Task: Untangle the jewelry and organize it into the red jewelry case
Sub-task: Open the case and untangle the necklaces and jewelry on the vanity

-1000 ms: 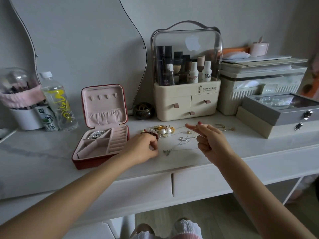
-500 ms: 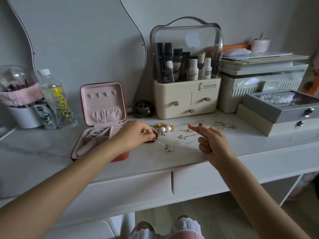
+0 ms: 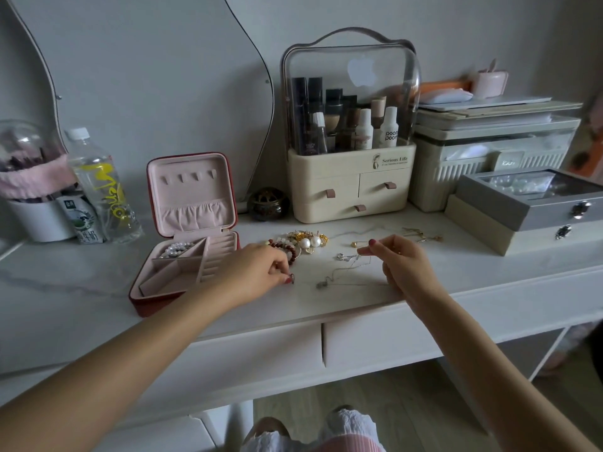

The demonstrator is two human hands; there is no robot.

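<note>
The red jewelry case [image 3: 137, 296] stands open on the white dresser, its pink lid upright. A pearl piece [image 3: 174, 248] lies in its back left compartment. Right of the case lies a tangle: a dark red bead bracelet [image 3: 283, 246], gold pieces with white pearls [image 3: 310, 240], and a thin silver chain [image 3: 336, 275] with small pendants. My left hand [image 3: 257, 272] pinches one end of the silver chain just right of the case. My right hand [image 3: 401, 262] pinches the chain near its other end, slightly above the dresser top.
A cream cosmetics organizer [image 3: 350, 187] with a clear dome stands behind the jewelry. Grey and beige boxes [image 3: 522, 216] sit at the right, with gold chains [image 3: 421, 236] in front. A water bottle [image 3: 101, 187] and a small dark pot [image 3: 267, 203] stand near the case.
My left hand went up toward the bead bracelet and came back down toward the front, still pinching the chain end. My right hand stayed nearly in place.
</note>
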